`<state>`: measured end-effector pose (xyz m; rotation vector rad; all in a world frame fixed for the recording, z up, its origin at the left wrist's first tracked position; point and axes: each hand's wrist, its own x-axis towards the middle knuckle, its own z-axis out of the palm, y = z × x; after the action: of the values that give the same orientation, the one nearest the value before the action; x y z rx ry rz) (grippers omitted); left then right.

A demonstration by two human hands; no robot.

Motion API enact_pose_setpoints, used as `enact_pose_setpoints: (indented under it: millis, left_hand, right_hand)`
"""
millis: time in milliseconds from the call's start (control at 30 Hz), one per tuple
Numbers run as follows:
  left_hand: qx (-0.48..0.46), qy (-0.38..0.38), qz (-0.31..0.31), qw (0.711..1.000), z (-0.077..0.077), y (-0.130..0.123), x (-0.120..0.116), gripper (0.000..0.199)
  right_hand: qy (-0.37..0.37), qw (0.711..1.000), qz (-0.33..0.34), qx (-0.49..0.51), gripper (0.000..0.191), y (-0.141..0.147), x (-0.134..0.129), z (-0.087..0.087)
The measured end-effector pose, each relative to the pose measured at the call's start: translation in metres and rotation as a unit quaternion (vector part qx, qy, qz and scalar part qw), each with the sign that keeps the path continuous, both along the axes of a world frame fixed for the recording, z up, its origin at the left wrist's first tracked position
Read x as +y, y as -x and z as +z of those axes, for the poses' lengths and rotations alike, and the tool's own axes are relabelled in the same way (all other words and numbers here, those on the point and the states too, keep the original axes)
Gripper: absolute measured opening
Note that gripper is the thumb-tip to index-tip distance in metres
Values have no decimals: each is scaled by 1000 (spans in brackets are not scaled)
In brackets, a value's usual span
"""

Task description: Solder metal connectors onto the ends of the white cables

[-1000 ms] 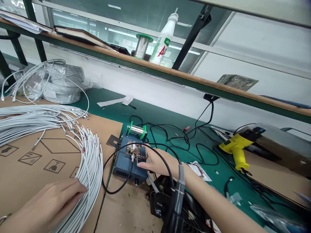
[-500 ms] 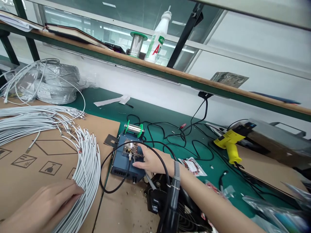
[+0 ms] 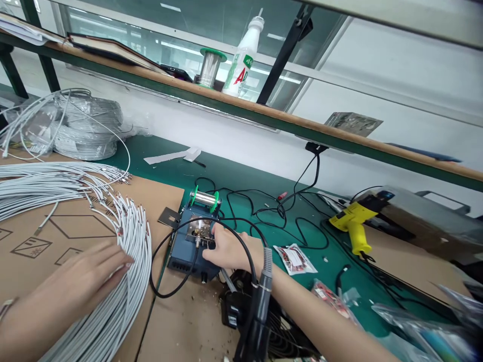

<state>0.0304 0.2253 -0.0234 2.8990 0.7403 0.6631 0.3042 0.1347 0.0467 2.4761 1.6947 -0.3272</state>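
A thick bundle of grey-white cables lies on the cardboard at the left. Above it, my left hand has its fingers bent together at the bundle; whether they pinch a cable is too small to tell. My right hand rests at the right side of a blue soldering unit, thumb and index finger apart near the small metal fixture on its top. A black cable loops over that wrist. Behind the fixture sits a solder spool with green ends. The soldering iron handle stands below my right wrist.
A yellow glue gun or heat tool lies at the right beside black cords. Small plastic packets are on the green mat. A shelf crosses the back, holding a white bottle. Wrapped cable coils sit at the back left.
My left hand has moved up along the cable bundle, with more of the forearm in view. My right hand stays by the fixture. The whole view has shifted slightly.
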Motion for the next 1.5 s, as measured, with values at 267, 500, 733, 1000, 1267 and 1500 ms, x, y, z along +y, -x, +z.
enact_pose_setpoints:
  millis: [267, 500, 733, 1000, 1267, 1500]
  left_hand:
    - [123, 62, 23, 990, 64, -148, 53, 38]
    - [228, 155, -36, 961, 48, -215, 65, 38]
    - [281, 178, -28, 943, 57, -224, 64, 33]
    - [261, 149, -56, 952, 52, -218, 64, 32]
    - [265, 148, -120, 945, 51, -211, 76, 23]
    - [263, 121, -133, 948, 51, -202, 81, 16]
  right_hand:
    - [-12, 1000, -12, -1, 53, 3, 3, -4]
    - [-6, 1000, 20, -8, 58, -9, 3, -9]
    - [-30, 990, 117, -73, 17, -34, 0, -11]
    - [-58, 977, 167, -121, 16, -26, 3, -10]
    - [-65, 982, 144, -108, 7, -28, 6, -12]
    - [-33, 978, 165, -119, 19, -22, 3, -9]
